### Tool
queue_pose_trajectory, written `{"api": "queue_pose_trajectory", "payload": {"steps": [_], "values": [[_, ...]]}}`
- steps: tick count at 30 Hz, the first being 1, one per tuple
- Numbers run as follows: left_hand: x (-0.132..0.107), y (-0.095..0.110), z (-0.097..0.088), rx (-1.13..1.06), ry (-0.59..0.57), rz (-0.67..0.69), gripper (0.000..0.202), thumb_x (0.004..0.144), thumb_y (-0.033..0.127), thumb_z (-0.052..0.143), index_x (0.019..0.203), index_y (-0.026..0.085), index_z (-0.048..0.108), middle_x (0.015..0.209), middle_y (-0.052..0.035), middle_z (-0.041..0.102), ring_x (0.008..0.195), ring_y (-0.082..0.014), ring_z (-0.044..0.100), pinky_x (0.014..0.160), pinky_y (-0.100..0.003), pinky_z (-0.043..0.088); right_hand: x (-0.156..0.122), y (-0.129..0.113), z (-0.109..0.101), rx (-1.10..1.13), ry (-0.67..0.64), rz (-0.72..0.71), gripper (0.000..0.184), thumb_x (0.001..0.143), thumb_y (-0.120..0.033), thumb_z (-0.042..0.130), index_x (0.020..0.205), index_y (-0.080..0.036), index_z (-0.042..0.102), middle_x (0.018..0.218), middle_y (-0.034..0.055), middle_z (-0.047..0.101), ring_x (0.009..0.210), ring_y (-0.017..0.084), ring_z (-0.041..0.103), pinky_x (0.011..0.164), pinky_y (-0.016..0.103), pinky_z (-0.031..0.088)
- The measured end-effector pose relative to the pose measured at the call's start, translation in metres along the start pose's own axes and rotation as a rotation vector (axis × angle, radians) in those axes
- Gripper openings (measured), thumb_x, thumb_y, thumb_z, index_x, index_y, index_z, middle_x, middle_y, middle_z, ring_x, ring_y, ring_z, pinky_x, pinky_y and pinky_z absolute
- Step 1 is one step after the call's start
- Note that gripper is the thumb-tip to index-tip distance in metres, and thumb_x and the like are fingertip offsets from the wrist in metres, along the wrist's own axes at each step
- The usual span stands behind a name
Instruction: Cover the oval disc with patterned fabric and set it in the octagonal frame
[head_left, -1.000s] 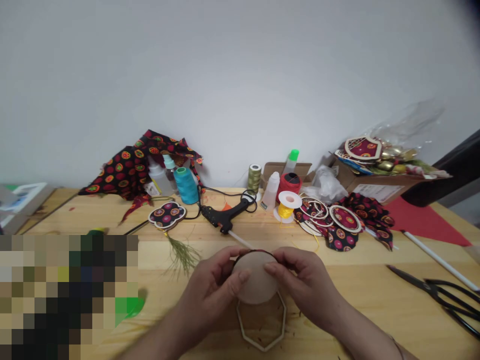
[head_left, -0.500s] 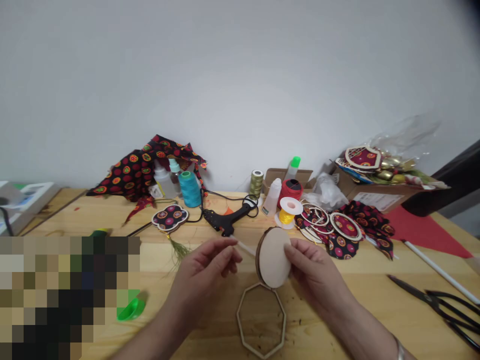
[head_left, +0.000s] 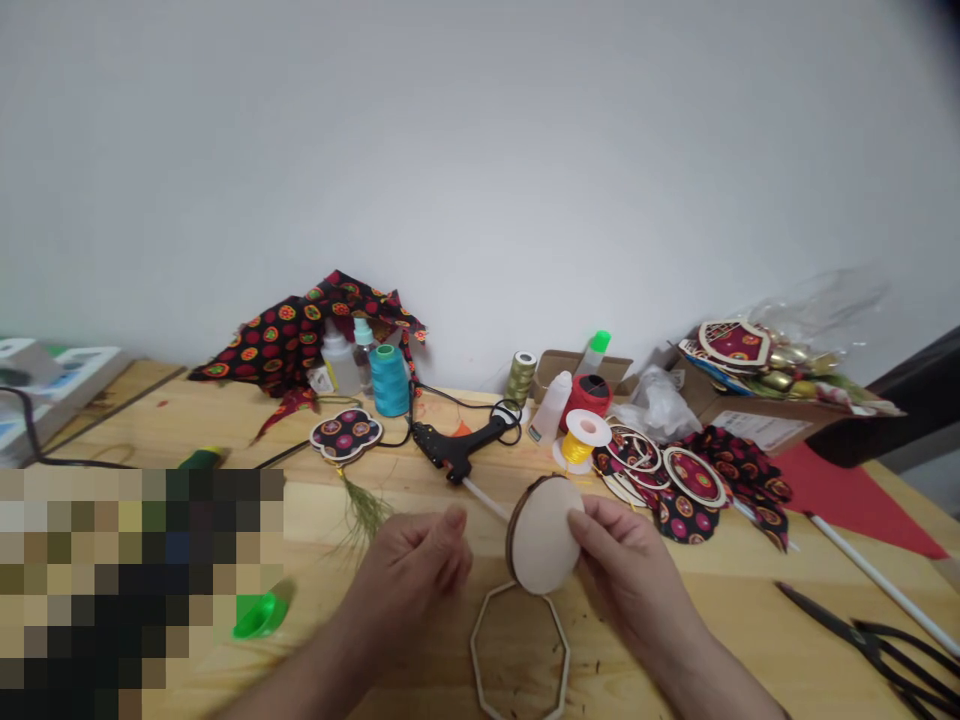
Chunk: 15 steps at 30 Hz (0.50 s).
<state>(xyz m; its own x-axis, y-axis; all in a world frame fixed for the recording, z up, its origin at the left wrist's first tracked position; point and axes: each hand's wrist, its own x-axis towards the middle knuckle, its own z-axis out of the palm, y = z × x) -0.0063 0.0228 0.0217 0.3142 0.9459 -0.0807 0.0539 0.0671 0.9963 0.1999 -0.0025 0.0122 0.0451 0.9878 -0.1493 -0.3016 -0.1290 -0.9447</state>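
In my right hand (head_left: 626,560) is a pale round wooden disc (head_left: 546,535), gripped at its right edge between thumb and fingers. The disc is tilted, its plain face towards me, with a dark fabric edge along its left side. My left hand (head_left: 420,565) is held apart to the left of the disc, fingers curled and thumb pressed to them; whatever may be inside is hidden. Below the disc a thin wooden polygon frame (head_left: 474,650) lies flat on the table. Beyond the hands lies a black glue gun (head_left: 457,447), its white glue stick pointing towards the disc.
Black scissors (head_left: 862,635) and a white rod (head_left: 877,575) lie at right. A tasselled fabric ornament (head_left: 346,436), blue thread cone (head_left: 390,380), yellow spool (head_left: 577,440) and fabric-covered pieces (head_left: 694,475) line the back. A green plastic piece (head_left: 259,615) sits at left, near a blurred-out area.
My left hand has drawn its fingers together into a closed curl and moved slightly down and left. The disc, still in my right hand, is slightly lower and more tilted. The view has shifted slightly.
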Motion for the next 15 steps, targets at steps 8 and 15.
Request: {"api": "queue_pose_trajectory", "payload": {"steps": [8, 15], "values": [[0.001, 0.0, 0.003, -0.179, -0.039, -0.089, 0.029, 0.065, 0.034, 0.08, 0.089, 0.018, 0.075, 0.082, -0.0044, 0.073, 0.079, -0.0204, 0.064, 0.071, -0.029, 0.05, -0.009, 0.005, 0.001, -0.43, -0.01, -0.174, 0.024, 0.076, -0.041, 0.071, 0.072, -0.018, 0.073, 0.066, 0.0022, 0.065, 0.063, 0.015, 0.053, 0.058, 0.027, 0.043], [0.002, 0.004, 0.006, -0.134, 0.054, -0.072, 0.016, 0.062, 0.028, 0.081, 0.066, 0.016, 0.07, 0.065, -0.0001, 0.068, 0.061, -0.0134, 0.058, 0.058, -0.022, 0.047, -0.011, 0.001, 0.001, -0.591, -0.036, -0.232, 0.024, 0.082, -0.04, 0.063, 0.075, -0.018, 0.072, 0.072, 0.0044, 0.067, 0.068, 0.018, 0.057, 0.061, 0.028, 0.046]]}}
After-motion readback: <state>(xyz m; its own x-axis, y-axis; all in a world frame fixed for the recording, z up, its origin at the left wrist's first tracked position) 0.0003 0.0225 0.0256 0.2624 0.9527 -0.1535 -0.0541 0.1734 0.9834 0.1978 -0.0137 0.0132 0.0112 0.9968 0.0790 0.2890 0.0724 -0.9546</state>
